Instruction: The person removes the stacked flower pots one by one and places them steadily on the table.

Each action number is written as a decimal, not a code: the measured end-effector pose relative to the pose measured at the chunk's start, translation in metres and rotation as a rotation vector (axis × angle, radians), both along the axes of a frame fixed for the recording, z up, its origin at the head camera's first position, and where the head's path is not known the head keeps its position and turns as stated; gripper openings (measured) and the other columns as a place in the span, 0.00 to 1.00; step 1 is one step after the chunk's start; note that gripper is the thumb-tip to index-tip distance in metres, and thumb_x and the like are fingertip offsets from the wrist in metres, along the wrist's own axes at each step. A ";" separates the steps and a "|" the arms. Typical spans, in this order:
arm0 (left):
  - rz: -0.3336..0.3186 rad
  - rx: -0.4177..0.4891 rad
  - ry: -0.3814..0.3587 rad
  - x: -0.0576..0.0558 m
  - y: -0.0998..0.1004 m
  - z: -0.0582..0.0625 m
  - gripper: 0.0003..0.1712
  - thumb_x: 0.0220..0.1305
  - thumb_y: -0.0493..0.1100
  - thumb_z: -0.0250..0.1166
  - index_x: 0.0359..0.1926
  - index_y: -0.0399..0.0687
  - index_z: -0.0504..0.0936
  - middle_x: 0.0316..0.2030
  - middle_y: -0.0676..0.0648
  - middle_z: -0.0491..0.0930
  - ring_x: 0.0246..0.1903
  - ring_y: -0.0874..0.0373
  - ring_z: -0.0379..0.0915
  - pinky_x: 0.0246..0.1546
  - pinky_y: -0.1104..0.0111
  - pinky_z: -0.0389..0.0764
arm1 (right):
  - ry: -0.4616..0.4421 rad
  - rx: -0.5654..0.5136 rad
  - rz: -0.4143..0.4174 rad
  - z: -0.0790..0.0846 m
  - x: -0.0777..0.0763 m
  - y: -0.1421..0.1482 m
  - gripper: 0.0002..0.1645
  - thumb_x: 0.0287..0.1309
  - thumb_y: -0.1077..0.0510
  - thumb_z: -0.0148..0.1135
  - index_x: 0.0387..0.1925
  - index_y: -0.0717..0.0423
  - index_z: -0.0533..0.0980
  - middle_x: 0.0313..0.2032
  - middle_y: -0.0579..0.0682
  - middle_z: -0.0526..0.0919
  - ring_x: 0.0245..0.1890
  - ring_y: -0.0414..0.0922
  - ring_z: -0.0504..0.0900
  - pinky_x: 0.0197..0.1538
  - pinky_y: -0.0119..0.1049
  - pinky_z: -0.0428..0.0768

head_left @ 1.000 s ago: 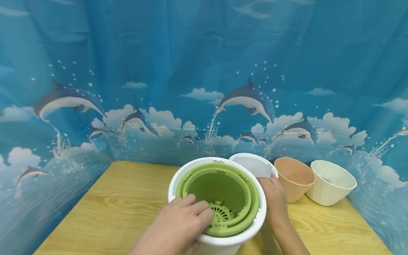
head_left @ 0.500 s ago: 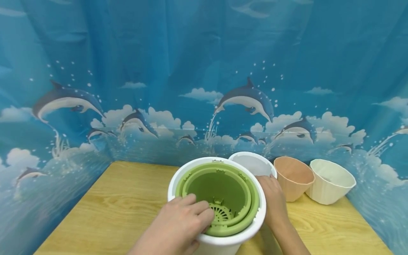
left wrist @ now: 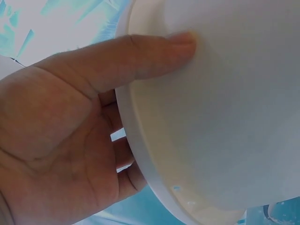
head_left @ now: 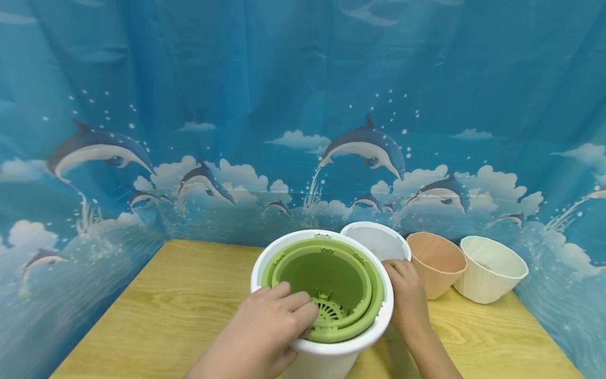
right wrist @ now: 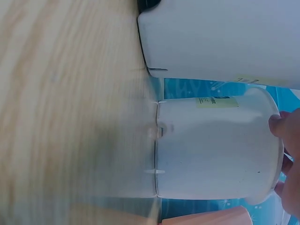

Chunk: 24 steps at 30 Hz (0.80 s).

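Observation:
A large white pot point(head_left: 326, 364) stands near the front, holding a light-green pot point(head_left: 377, 296) and a smaller green pot point(head_left: 326, 271) with a slotted base nested inside. My left hand point(head_left: 267, 326) grips its front-left rim. In the left wrist view the thumb point(left wrist: 159, 56) presses the outer wall while the fingers go over the rim, their tips hidden there. Behind it to the right is a second white pot point(head_left: 379, 237). My right hand point(head_left: 408, 295) pinches that pot's rim, thumb outside, as the right wrist view shows; a pale label point(right wrist: 216, 102) is on its side.
Right of the second white pot stand an orange faceted pot point(head_left: 436, 263) and a cream faceted pot point(head_left: 492, 271). The wooden table point(head_left: 170, 300) meets a blue dolphin-print curtain point(head_left: 284, 105) at the back and sides.
The large white pot's front rim has risen slightly with my left hand on it. The second white pot's rim has shifted a little too, with my right hand still on it.

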<state>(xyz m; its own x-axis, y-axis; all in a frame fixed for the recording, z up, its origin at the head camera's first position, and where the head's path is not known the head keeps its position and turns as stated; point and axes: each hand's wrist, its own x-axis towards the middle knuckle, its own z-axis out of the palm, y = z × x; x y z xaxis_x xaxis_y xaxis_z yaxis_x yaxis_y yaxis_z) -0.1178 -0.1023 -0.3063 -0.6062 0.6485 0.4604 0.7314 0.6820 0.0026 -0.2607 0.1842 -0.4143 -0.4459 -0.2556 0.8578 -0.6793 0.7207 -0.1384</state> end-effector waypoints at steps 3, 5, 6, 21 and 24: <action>0.008 0.003 0.007 -0.001 0.000 0.000 0.20 0.44 0.35 0.74 0.27 0.60 0.71 0.26 0.63 0.63 0.27 0.65 0.55 0.29 0.75 0.62 | -0.026 -0.006 -0.002 -0.001 0.000 0.001 0.09 0.54 0.66 0.61 0.37 0.56 0.82 0.36 0.51 0.82 0.41 0.53 0.77 0.62 0.61 0.71; 0.017 0.008 0.016 -0.001 0.001 -0.001 0.20 0.44 0.35 0.74 0.27 0.60 0.70 0.26 0.63 0.63 0.28 0.64 0.55 0.29 0.75 0.62 | -0.039 -0.010 0.000 -0.001 -0.001 0.001 0.09 0.54 0.66 0.61 0.37 0.56 0.82 0.36 0.51 0.82 0.42 0.53 0.77 0.63 0.61 0.70; 0.020 0.010 0.019 -0.001 0.001 -0.001 0.20 0.44 0.35 0.74 0.27 0.60 0.70 0.26 0.63 0.63 0.28 0.64 0.56 0.29 0.75 0.62 | -0.041 -0.012 0.004 -0.001 -0.002 0.001 0.09 0.53 0.67 0.62 0.37 0.56 0.82 0.36 0.51 0.82 0.42 0.53 0.77 0.63 0.61 0.69; 0.061 0.050 0.080 -0.010 0.007 -0.007 0.16 0.49 0.38 0.76 0.31 0.58 0.76 0.31 0.63 0.76 0.30 0.65 0.65 0.32 0.74 0.73 | -0.073 -0.017 0.057 0.002 -0.002 0.006 0.12 0.50 0.64 0.67 0.40 0.58 0.81 0.39 0.52 0.82 0.44 0.54 0.77 0.54 0.49 0.71; 0.066 0.045 0.081 -0.011 0.008 -0.007 0.15 0.49 0.39 0.76 0.31 0.58 0.77 0.32 0.62 0.77 0.31 0.65 0.66 0.32 0.74 0.74 | -0.080 -0.061 0.048 0.010 0.003 0.005 0.14 0.53 0.64 0.66 0.44 0.57 0.81 0.41 0.52 0.83 0.45 0.51 0.77 0.51 0.44 0.71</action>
<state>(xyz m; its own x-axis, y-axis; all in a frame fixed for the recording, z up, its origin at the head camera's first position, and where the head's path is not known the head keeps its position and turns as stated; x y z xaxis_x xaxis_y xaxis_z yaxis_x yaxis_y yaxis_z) -0.1291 -0.0941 -0.3136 -0.6067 0.5857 0.5375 0.6840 0.7291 -0.0225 -0.2577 0.1894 -0.4046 -0.5024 -0.2268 0.8344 -0.6978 0.6762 -0.2364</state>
